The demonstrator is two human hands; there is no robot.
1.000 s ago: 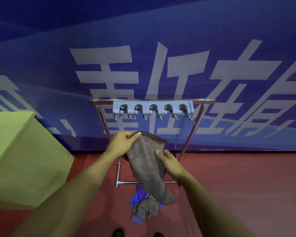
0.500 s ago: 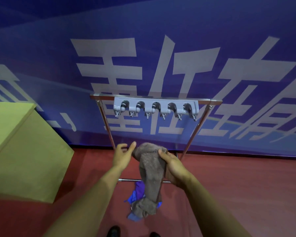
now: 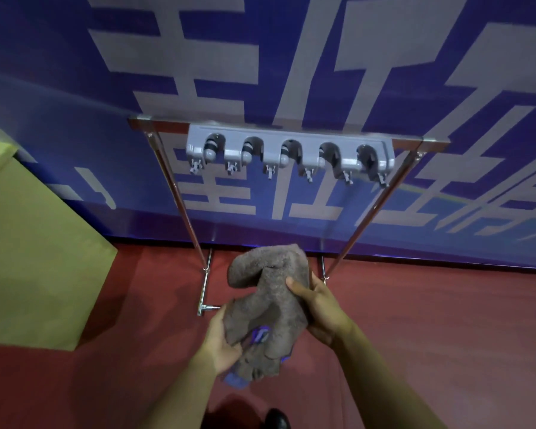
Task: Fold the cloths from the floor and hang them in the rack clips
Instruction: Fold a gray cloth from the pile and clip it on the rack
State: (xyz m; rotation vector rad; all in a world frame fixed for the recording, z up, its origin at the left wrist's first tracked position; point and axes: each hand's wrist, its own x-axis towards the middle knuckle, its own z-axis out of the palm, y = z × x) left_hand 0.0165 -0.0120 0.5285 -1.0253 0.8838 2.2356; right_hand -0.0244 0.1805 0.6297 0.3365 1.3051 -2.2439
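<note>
Below the rack [image 3: 180, 196] and its row of clips [image 3: 288, 151], well short of them: brown cloth [image 3: 273, 292] bunched between both hands, probably mid-fold, gathered thick for a clip. Right hand [image 3: 317, 308] alongside, thumb pressed into the cloth, fingers wrapped behind. Left hand [image 3: 222, 339] lower down, palm up, fingers curled round the hanging end. More cloths [image 3: 239, 377] on the floor [image 3: 415, 320] underneath.

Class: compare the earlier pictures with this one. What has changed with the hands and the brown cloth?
The left hand dropped from the brown cloth's top to grip its lower end; the right hand keeps its grip. The cloth is now bunched. The rack clips stay empty.
</note>
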